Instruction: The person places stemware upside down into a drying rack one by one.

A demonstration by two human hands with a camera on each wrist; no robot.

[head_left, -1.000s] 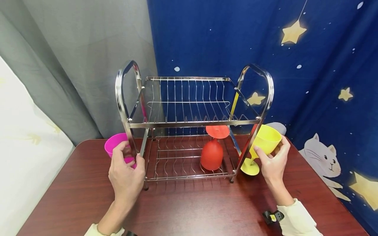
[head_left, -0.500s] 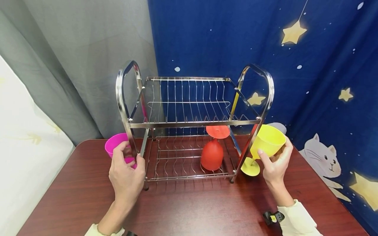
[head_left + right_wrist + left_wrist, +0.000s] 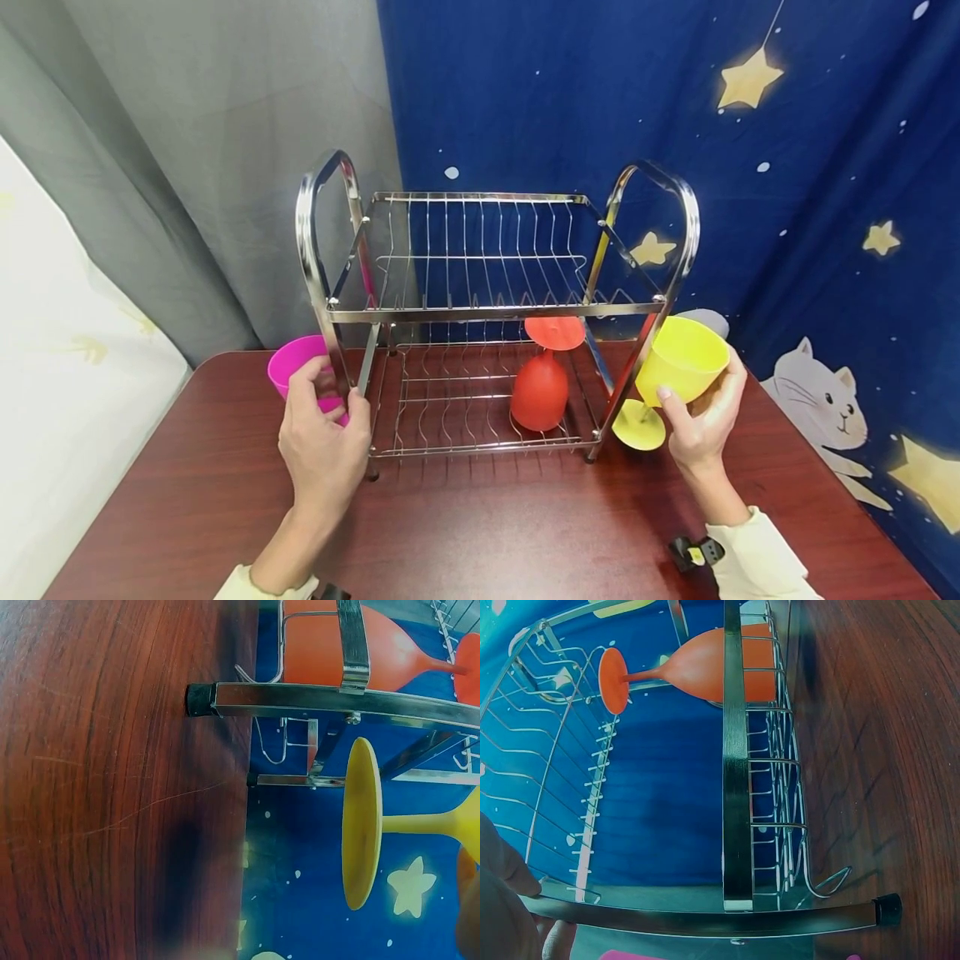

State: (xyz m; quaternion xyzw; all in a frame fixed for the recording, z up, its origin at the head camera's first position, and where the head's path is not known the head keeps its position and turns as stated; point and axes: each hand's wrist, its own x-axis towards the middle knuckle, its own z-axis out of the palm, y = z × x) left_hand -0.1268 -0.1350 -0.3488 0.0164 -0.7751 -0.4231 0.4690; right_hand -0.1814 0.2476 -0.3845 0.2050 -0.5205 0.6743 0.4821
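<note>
A two-tier chrome dish rack (image 3: 491, 315) stands on the table. My left hand (image 3: 326, 442) grips its front left upright, and the fingertips also curl round the metal in the left wrist view. To the right of the rack, my right hand (image 3: 705, 417) holds a yellow goblet (image 3: 678, 362) by the bowl. The goblet is upright but tilted, its foot (image 3: 361, 823) raised off the tabletop in the right wrist view. An orange-red goblet (image 3: 540, 393) rests upside down on the lower tier's right side. Left of the rack is a magenta cup (image 3: 292, 362), partly hidden behind my left hand.
The dark red wooden table (image 3: 480, 525) extends in front of the rack. Behind it hang a grey curtain (image 3: 240, 167) and a blue star-patterned curtain (image 3: 510, 108). A small black device (image 3: 696, 552) sits at the right sleeve.
My right hand has shifted slightly right with the yellow goblet, whose bowl now leans further right. My left hand stays on the rack, and the orange-red goblet has not moved.
</note>
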